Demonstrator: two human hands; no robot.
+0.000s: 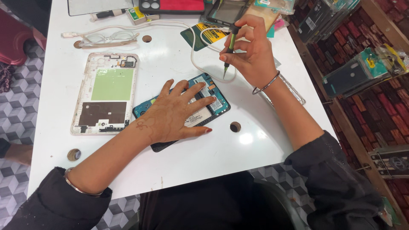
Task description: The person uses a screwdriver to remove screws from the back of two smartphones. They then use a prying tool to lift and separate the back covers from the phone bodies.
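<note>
White worktop (179, 157) carries an opened blue-framed tablet (213, 100), pressed flat at centre by the left hand (170, 115), fingers spread wide. At one o'clock, a green-handled screwdriver (230, 47) is pinched in the right hand (251, 53), tip just above the tablet; a detached back cover (106, 91) lies at nine o'clock

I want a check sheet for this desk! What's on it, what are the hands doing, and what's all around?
Surface: white table with round holes.
Job's things: opened tablet with blue circuit boards lying flat; slim green-and-black screwdriver, tip above the tablet.
Clutter: pale removed back cover with green panel, clear glasses, coin, phone parts along the far edge.
Grippers: left hand pressed flat on the tablet; right hand pinching the screwdriver.
Cables: white cable looping beside the tablet.
Surroundings: cube-patterned floor, packaged phone cases against a brick-pattern wall.
</note>
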